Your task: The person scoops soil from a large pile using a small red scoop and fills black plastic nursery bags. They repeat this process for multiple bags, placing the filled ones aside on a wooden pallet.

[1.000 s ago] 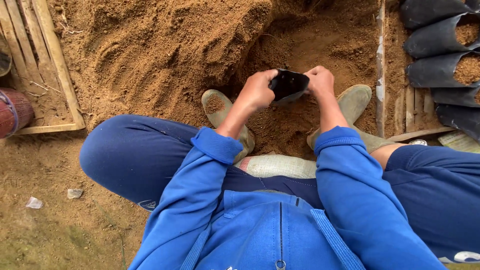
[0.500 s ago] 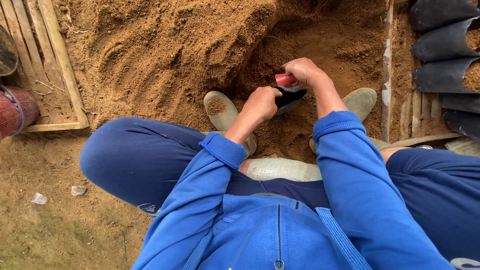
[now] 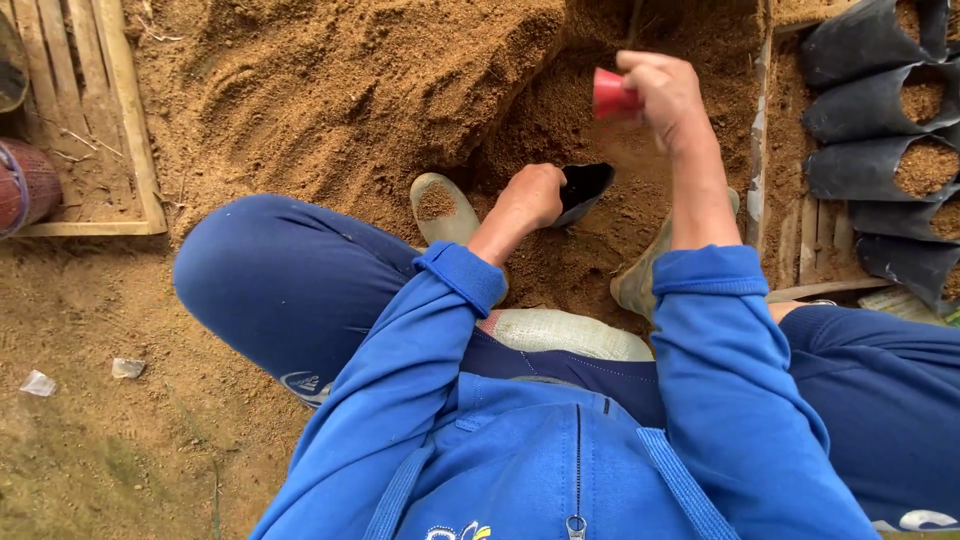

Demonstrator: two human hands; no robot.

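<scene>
My left hand (image 3: 530, 197) grips the rim of a small black planting bag (image 3: 585, 186), holding its mouth open low over the loose brown soil (image 3: 330, 90). My right hand (image 3: 668, 95) is raised above and beyond the bag, closed around a small red cup (image 3: 610, 94). The cup's contents are hidden from me. Both hands sit between my two muddy boots (image 3: 440, 205), in front of the big soil pile.
Several black bags filled with soil (image 3: 880, 110) lie stacked at the right, behind a wooden board (image 3: 765, 130). A wooden slatted frame (image 3: 85, 110) and a red round object (image 3: 25, 185) are at the left. A woven sack (image 3: 565, 333) lies under my legs.
My right hand let go of the bag's rim, took hold of the red cup in the soil, and lifted it up and away. My left hand kept holding the bag.
</scene>
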